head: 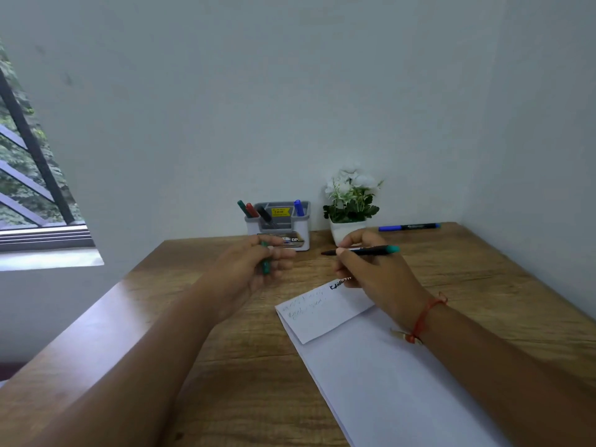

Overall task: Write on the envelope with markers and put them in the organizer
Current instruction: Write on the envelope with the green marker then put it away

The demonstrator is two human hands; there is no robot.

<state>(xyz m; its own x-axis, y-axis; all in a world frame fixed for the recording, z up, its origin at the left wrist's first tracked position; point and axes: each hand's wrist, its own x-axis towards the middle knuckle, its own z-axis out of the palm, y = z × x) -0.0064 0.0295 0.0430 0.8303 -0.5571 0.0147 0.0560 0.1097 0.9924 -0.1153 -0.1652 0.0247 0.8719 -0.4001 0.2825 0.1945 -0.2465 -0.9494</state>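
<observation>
The grey-and-white plastic organizer [250, 228] by the wall holds a green marker [242, 208], a red marker [252, 210] and a black marker [264, 214] toward its left, and a blue marker [299, 208] at its right. The left hand [251, 269] curls round a green cap [265, 267]; the right hand [377, 275] pinches an uncapped black-barrelled marker [367, 251] over the white paper envelope [319, 317] on the wooden tabletop [467, 269]

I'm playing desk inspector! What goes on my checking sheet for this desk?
Surface: wooden desk, grain showing.
Job's things: white envelope with writing on its far end; organizer holding a green marker, red marker, black marker and blue marker; a loose blue pen lying by the wall.
Clutter: potted white flowers beside the organizer.
Hands: left hand grips a green cap; right hand pinches an uncapped marker with a teal end.
Cables: nothing seen.
Surroundings: pale wall; barred window at the left.
</observation>
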